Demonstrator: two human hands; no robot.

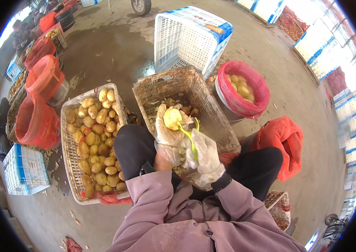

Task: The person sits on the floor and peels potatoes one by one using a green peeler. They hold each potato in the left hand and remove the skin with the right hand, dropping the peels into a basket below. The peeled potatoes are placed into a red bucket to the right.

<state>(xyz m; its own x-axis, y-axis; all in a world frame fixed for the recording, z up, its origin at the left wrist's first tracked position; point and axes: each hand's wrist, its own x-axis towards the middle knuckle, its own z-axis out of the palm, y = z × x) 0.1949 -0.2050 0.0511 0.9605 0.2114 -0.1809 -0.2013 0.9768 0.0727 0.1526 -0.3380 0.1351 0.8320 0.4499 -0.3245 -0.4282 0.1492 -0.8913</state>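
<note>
In a clear plastic glove, my left hand holds a partly peeled potato with pale yellow flesh showing. My right hand, gloved in white under plastic, grips a lime-green vegetable peeler. The peeler's head is right beside the potato; whether its blade touches is too small to tell. Both hands are above a dirty plastic crate between my knees, where peelings and a few brown potatoes lie. To the left stands a crate full of unpeeled potatoes.
A bucket lined with pink mesh holds peeled potatoes at right, near a red mesh bag. Ahead, a white-and-blue crate lies on its side, a wooden-handled tool on top. Red-lined buckets and seated people line the left.
</note>
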